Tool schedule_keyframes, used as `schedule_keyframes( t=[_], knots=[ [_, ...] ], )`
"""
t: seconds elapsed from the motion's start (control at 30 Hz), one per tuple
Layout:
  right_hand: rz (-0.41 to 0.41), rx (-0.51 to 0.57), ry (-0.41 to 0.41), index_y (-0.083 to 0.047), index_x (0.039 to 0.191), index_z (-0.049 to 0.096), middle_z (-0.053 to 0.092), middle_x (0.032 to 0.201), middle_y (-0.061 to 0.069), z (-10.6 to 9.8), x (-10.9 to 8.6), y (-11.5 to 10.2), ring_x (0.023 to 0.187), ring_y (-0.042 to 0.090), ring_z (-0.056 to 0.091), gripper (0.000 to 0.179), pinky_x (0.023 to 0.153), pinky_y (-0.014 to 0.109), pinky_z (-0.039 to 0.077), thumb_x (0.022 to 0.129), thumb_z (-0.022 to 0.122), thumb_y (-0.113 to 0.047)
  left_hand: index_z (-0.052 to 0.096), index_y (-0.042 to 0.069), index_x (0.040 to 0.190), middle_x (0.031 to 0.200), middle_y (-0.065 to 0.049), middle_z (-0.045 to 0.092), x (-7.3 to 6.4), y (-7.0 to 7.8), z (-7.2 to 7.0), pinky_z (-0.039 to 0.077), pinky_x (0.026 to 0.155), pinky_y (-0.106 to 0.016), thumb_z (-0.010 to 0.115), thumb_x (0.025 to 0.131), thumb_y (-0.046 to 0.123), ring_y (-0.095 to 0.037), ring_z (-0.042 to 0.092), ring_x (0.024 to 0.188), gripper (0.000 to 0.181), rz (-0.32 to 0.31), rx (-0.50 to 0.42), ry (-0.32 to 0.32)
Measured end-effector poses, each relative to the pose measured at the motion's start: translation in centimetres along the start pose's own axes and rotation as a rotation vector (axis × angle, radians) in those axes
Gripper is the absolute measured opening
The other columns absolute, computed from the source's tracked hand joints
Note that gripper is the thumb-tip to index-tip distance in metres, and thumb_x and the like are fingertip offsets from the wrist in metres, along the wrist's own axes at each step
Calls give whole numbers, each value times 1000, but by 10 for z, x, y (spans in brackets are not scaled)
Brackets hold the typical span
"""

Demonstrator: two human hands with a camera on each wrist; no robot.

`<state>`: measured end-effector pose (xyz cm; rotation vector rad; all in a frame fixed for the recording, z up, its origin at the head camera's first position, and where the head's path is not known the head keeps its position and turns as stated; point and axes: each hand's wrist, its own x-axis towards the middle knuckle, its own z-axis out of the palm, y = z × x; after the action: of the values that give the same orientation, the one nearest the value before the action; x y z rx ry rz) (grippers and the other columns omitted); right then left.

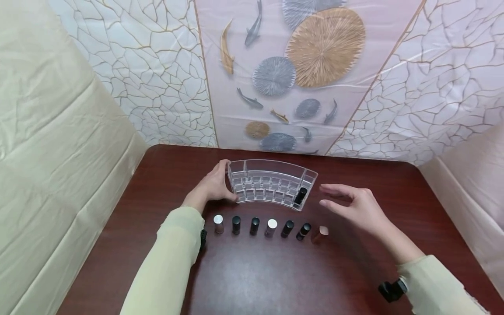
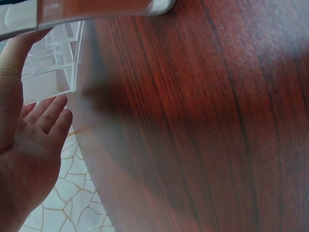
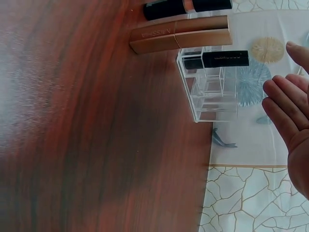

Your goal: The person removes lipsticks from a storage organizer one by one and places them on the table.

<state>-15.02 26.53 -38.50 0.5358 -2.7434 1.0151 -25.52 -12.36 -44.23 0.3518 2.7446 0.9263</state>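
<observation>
A clear acrylic lipstick organizer [image 1: 271, 168], curved and stepped, stands toward the back of the table. My left hand [image 1: 214, 183] holds its left end, thumb at the front corner and fingers at the back; the left wrist view shows the palm [image 2: 34, 164] alongside that end. One black lipstick [image 1: 301, 195] stands in the front compartment at the organizer's right end. My right hand [image 1: 356, 205] hovers just right of that end, thumb and fingers apart with nothing between them. Nearest it in the front row is a bronze, square-sided lipstick [image 3: 181, 35].
In a gently curved row before the organizer stand several lipsticks: a silver-capped one [image 1: 218, 223] at the left, black ones [image 1: 254, 225] and a white-topped one [image 1: 271, 227]. Behind the dark wooden table [image 1: 260, 275] hangs a patterned cloth [image 1: 271, 109]; pale cloth walls flank it.
</observation>
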Motion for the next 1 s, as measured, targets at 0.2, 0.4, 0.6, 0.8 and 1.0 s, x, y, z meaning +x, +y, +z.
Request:
schedule_keyframes(
  t=[0.2, 0.4, 0.6, 0.8, 1.0],
  knots=[
    [20, 1, -15, -24, 120, 68, 71, 111, -7, 5, 13, 1, 100, 11, 68, 45, 80, 13, 48, 80, 76, -43, 18, 21, 146, 140, -9, 39, -2, -5, 0, 42, 99, -45, 92, 56, 38, -29, 49, 120, 118, -10, 4, 19],
    [36, -52, -14, -24, 123, 66, 70, 114, -7, 7, 19, 7, 103, 13, 67, 51, 84, 19, 48, 79, 76, -46, 18, 19, 146, 138, -7, 39, 0, -4, 0, 42, 99, -44, 92, 56, 38, -28, 49, 119, 118, 3, -1, 20],
    [28, -48, -44, -21, 130, 61, 68, 118, 0, 12, 27, 12, 107, 16, 65, 59, 88, 39, 48, 78, 77, -45, 18, 20, 146, 139, -8, 39, -1, -1, 0, 42, 99, -45, 92, 56, 38, -29, 49, 119, 118, -3, 1, 9],
    [39, -12, -73, -27, 131, 59, 67, 121, -1, 17, 33, 14, 110, 14, 63, 60, 91, 37, 48, 76, 80, -40, 18, 19, 146, 140, -9, 39, -1, 0, 1, 41, 100, -44, 92, 57, 36, -28, 49, 120, 118, 2, 2, 9],
    [13, -17, -94, -27, 131, 59, 66, 122, -5, 21, 40, 15, 112, 15, 62, 61, 93, 34, 47, 75, 82, -35, 18, 19, 146, 141, -10, 38, 0, 0, 2, 41, 100, -45, 92, 57, 37, -28, 48, 120, 118, 1, 4, 8]
  ],
)
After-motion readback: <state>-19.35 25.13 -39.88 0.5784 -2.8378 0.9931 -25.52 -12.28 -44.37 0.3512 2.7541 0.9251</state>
